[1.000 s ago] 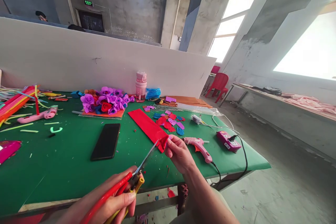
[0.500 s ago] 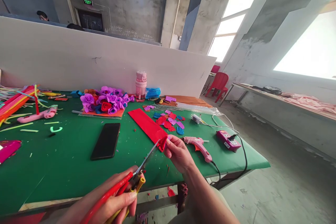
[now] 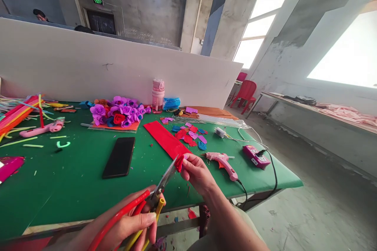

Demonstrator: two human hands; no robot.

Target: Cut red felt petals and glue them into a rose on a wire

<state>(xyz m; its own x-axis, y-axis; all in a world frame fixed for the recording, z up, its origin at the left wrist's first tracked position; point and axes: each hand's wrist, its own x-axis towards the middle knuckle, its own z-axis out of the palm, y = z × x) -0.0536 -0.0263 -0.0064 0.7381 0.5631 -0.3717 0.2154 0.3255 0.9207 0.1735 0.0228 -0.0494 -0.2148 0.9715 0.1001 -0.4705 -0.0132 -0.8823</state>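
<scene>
My left hand [image 3: 129, 221] is wrapped round a pair of scissors [image 3: 167, 174] with red and yellow handles. The blades point up and away, their tips at a small folded red paper piece [image 3: 179, 163]. That piece is pinched between the thumb and fingers of my right hand [image 3: 196, 170]. Just beyond it a long red paper strip [image 3: 165, 139] lies on the green table. Loose red, purple and blue paper petals [image 3: 190, 137] are scattered to the right of the strip. A pink glue gun [image 3: 222, 160] rests beside my right hand.
A black phone [image 3: 119, 157] lies left of the strip. Behind it stand paper flowers [image 3: 123, 111] and a pink bottle [image 3: 158, 96]. A purple power socket [image 3: 255, 157] with cords sits at the right. Pipe cleaners [image 3: 19, 115] pile at far left. A white board [image 3: 118, 60] closes off the back.
My right hand has shifted slightly left and down with the red piece, which is now apart from the strip's end in view. The scissor blades look a little more upright.
</scene>
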